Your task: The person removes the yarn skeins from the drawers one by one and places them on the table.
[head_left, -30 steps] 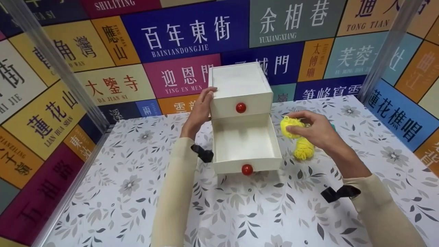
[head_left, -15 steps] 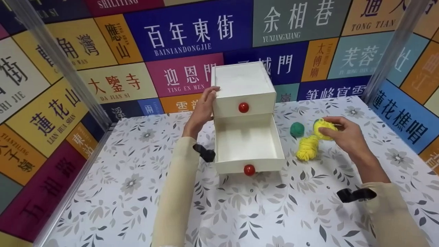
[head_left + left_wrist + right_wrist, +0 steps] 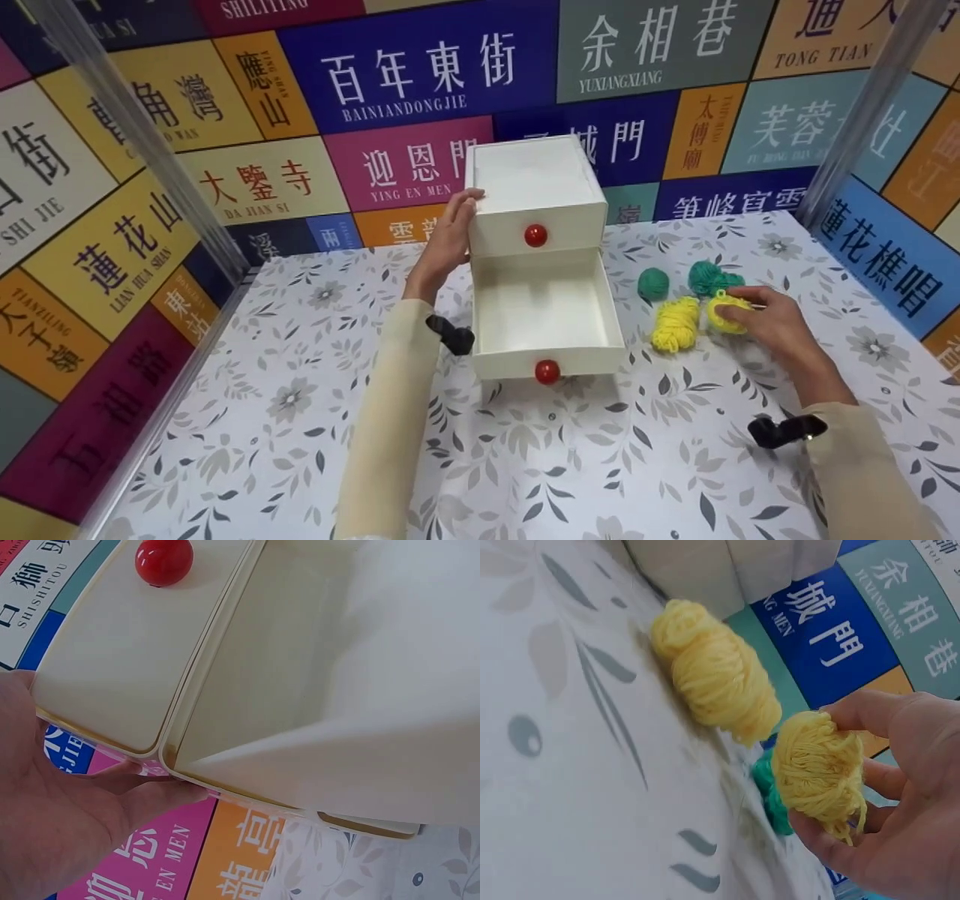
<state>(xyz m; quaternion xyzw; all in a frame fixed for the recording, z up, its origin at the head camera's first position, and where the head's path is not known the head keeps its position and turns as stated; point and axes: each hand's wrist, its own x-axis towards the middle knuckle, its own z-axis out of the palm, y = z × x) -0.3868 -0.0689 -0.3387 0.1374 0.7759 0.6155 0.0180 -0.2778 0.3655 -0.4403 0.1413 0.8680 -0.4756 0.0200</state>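
Note:
A white two-drawer cabinet (image 3: 536,176) with red knobs stands mid-table; its lower drawer (image 3: 551,364) is pulled out, with nothing seen inside. My left hand (image 3: 448,240) holds the cabinet's left side, fingertips over the top edge and thumb along the side in the left wrist view. To the right, my right hand (image 3: 780,326) pinches a small yellow ball of yarn (image 3: 817,769) between thumb and fingers. Beside it lies a longer yellow skein of yarn (image 3: 676,325). Behind these are a round green yarn ball (image 3: 653,284) and a second green yarn bundle (image 3: 709,278).
White tablecloth (image 3: 247,427) with grey leaves and flowers covers the table. Colourful panels with Chinese lettering (image 3: 420,71) close off the back and sides, with clear corner posts (image 3: 135,142) at left and right. A black strap (image 3: 787,431) sits at the right wrist.
My right hand has carried the yellow yarn ball rightward, away from the cabinet, then down and towards me. Both green yarn pieces now show. The left hand keeps its place on the cabinet.

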